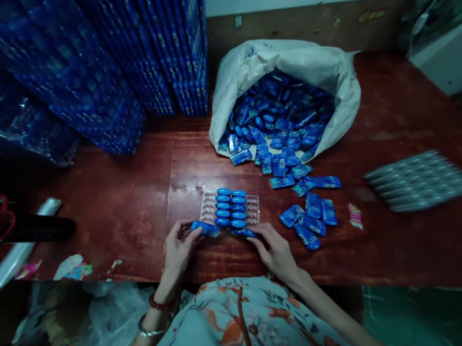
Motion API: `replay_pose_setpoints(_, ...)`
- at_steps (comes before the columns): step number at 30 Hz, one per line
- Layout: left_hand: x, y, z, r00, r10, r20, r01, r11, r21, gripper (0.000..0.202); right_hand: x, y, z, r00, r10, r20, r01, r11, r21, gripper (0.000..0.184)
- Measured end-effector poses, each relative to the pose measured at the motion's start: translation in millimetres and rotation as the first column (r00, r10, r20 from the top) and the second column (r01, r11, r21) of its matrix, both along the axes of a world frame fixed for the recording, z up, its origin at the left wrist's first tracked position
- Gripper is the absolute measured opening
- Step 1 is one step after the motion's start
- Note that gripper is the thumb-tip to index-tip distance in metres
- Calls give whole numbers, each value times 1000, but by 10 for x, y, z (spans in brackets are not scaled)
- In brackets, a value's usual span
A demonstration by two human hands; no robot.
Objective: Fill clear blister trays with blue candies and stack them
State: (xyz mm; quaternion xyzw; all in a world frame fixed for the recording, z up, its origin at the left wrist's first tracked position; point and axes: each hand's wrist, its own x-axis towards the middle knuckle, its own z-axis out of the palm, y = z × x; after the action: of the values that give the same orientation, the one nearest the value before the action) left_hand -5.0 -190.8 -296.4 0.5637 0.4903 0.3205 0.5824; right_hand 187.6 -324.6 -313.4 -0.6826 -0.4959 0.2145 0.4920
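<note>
A clear plastic tray [253,209] lies on the table before me, its two middle columns filled with glossy blue oval pieces [238,215]. My left hand [177,246] pinches a blue packet [205,228] at the tray's near left corner. At the near right corner, my right hand [274,248] is closed on another blue packet [244,233], partly covered by the fingers. To the right of that hand lies a small group of loose blue packets [309,222]. The outer columns of the tray show bare cavities.
A white sack [222,92] on its side spills blue packets toward me. Stacked clear trays [420,181] sit at the right. Tall stacks of blue packs [176,47] stand back left. A dark bottle with a red lid [41,225] lies at left beside a plastic roll [12,263].
</note>
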Motion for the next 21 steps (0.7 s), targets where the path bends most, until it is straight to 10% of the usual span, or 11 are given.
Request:
replay_pose_setpoints(4,28,-79,-89,984,-33,-177,97,925,368,21,62,-17,47,997,-79,-5,78,994,-79,14)
replay_pose_setpoints(8,33,-71,-103,922,-166,-349,375,605,703,19,29,-77,-11,973,-156,-167,131,979,-154,23)
replay_pose_setpoints(12,74,14,-37,823,-242,-514,567,317,760,29,16,-161,-95,930,-219,-294,177,971,-163,27)
replay_pose_setpoints(15,82,82,0,814,-263,-518,578,280,766,29,50,-215,-81,980,-194,-35,194,981,-12,17)
replay_pose_setpoints(21,17,30,-81,807,-285,-517,588,308,748,29,72,-183,-36,898,96,430,-168,977,132,33)
